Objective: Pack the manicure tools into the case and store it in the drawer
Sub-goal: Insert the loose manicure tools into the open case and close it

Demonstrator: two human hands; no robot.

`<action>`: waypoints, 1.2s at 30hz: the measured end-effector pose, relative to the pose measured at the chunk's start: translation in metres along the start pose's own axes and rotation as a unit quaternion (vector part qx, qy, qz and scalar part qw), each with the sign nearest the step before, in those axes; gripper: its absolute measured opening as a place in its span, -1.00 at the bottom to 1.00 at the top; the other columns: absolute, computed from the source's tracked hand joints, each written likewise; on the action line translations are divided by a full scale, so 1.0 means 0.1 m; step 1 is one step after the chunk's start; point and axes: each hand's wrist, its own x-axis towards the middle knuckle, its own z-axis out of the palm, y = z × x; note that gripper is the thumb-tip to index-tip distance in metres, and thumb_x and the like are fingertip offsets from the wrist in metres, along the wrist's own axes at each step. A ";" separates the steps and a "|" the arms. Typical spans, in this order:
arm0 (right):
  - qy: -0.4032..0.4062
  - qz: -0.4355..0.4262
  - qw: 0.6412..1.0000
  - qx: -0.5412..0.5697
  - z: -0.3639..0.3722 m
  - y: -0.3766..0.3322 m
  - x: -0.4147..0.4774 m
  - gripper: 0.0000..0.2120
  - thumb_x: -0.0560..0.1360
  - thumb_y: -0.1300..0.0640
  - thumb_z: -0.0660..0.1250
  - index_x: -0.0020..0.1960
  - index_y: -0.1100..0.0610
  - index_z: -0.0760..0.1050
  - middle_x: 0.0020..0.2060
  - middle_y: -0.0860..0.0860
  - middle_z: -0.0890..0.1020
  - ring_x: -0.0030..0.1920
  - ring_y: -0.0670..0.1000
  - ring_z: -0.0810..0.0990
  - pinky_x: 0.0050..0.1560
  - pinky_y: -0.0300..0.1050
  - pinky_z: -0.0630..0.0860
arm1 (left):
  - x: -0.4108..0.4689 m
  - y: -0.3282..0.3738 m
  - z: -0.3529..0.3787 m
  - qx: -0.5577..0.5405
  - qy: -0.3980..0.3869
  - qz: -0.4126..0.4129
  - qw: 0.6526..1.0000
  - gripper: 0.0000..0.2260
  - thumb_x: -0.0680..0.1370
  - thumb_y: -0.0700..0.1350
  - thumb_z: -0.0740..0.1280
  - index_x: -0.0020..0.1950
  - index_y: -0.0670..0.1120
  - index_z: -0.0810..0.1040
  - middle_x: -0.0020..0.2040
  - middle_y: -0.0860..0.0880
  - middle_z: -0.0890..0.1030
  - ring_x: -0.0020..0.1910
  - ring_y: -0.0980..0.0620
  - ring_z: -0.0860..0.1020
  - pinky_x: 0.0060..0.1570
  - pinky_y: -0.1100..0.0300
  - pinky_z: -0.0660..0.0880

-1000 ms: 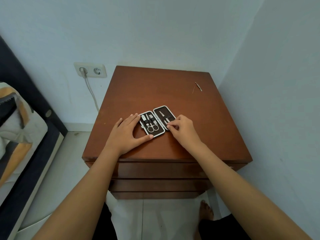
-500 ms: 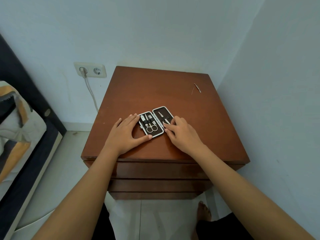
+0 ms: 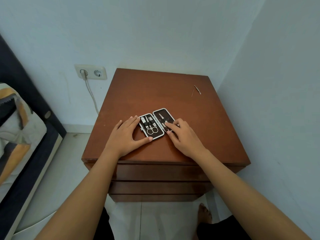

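While the left hand (image 3: 126, 135) lies flat, bracing the open silver-rimmed brown manicure case (image 3: 156, 123) mid-frame on the wooden tabletop (image 3: 155, 94), the right hand (image 3: 183, 135) fingertips press a tool in, grip holding nothing; closing likely follows

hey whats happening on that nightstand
A person is packing a small open brown manicure case on a brown wooden nightstand. The left hand steadies its left half, where scissors sit strapped in. The right hand presses a metal tool into the right half. The drawers below are shut.
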 end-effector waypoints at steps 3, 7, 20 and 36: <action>0.040 -0.021 0.999 0.020 0.07 0.07 -0.11 -0.62 0.54 -0.03 0.11 0.25 0.08 0.50 0.04 0.05 0.52 -0.04 0.05 0.47 0.00 0.03 0.49 | 0.00 0.00 -0.01 -0.001 0.001 -0.002 1.000 -0.09 0.28 0.52 0.06 0.51 0.03 0.15 0.53 0.08 0.16 0.49 0.18 0.06 0.46 0.09 -0.07; 0.026 -0.020 0.999 -0.032 0.09 0.07 -0.09 -0.52 0.52 -0.13 0.01 0.30 0.04 0.46 0.06 0.04 0.51 -0.01 0.07 0.46 -0.04 0.01 0.47 | 0.00 0.01 -0.01 0.002 -0.005 -0.004 1.000 -0.08 0.28 0.53 0.05 0.51 0.02 0.14 0.53 0.08 0.15 0.49 0.18 0.05 0.46 0.09 -0.08; 0.096 0.166 0.981 0.007 -0.06 0.65 0.32 -0.61 0.56 0.05 0.14 0.35 0.15 0.37 0.26 0.14 0.44 0.28 0.16 0.39 0.28 0.07 0.35 | 0.00 0.02 -0.02 0.023 -0.023 0.005 0.999 -0.06 0.28 0.55 -0.03 0.53 0.05 0.01 0.54 0.09 0.06 0.50 0.19 -0.02 0.46 0.12 -0.15; -0.082 0.243 0.962 -0.097 -0.13 1.44 1.26 -0.43 0.60 -0.07 -0.11 0.51 0.19 -0.11 0.54 0.09 -0.07 0.54 0.04 -0.11 0.50 0.09 -0.14 | 0.02 0.01 -0.03 0.016 -0.003 0.004 1.000 -0.09 0.27 0.55 0.02 0.52 0.11 0.06 0.52 0.15 0.10 0.39 0.34 -0.03 0.39 0.24 -0.17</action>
